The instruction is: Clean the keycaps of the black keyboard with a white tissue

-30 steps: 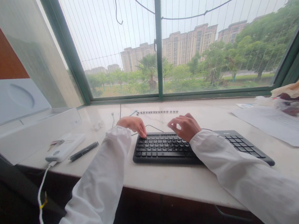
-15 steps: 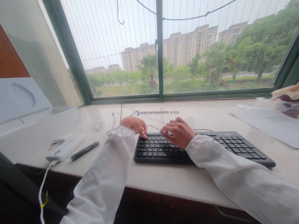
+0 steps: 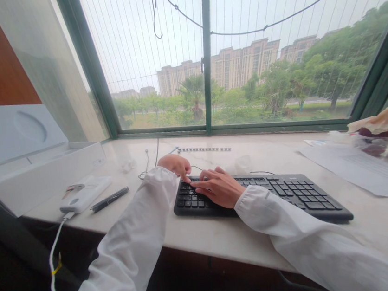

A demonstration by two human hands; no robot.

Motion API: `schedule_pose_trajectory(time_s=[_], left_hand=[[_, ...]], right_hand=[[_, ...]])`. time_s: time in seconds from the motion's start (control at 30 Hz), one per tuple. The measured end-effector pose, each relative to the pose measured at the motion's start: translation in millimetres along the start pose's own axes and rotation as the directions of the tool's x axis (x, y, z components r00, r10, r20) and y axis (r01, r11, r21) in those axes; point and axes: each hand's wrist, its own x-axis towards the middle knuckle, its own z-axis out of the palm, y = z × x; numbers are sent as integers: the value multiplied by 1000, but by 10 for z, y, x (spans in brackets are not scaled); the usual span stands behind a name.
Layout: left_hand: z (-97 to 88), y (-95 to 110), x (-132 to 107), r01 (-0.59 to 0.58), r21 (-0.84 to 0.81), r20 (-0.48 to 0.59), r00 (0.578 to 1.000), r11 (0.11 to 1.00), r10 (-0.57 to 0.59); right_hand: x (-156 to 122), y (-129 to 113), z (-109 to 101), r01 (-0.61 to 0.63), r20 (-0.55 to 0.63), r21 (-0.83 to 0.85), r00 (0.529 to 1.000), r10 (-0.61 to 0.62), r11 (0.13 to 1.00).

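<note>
A black keyboard (image 3: 283, 191) lies on the pale marble sill (image 3: 226, 240) in front of a big window. My left hand (image 3: 174, 165) rests at the keyboard's far left corner, fingers curled down onto the top row of keys. My right hand (image 3: 218, 187) lies over the left half of the keys, fingers stretched out flat toward the left hand. Both arms wear white sleeves. Neither hand holds anything.
A white power bank (image 3: 84, 194) with a white cable (image 3: 54, 255) and a black pen (image 3: 109, 199) lie to the left, beside an open white box (image 3: 39, 172). Sheets of paper (image 3: 361, 168) and a crumpled bag (image 3: 377, 127) sit at the right. A thin cable (image 3: 147, 162) runs behind the keyboard.
My right hand has slid left across the keys, from the keyboard's middle to close beside my left hand. The left hand has hardly moved.
</note>
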Motion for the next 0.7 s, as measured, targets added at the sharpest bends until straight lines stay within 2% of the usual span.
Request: schedule_pose_trajectory(time_s=[0.27, 0.5, 0.7], left_hand=[[0, -26, 31, -5, 18, 32, 999, 1000, 5], [-24, -82, 111, 14, -28, 120, 993, 1000, -10], [-14, -29, 36, 10, 10, 56, 998, 1000, -10]], right_hand=[[56, -52, -37, -38, 29, 24, 999, 37, 999], [119, -99, -41, -82, 41, 21, 996, 81, 996], [119, -85, -26, -42, 30, 18, 999, 41, 999]])
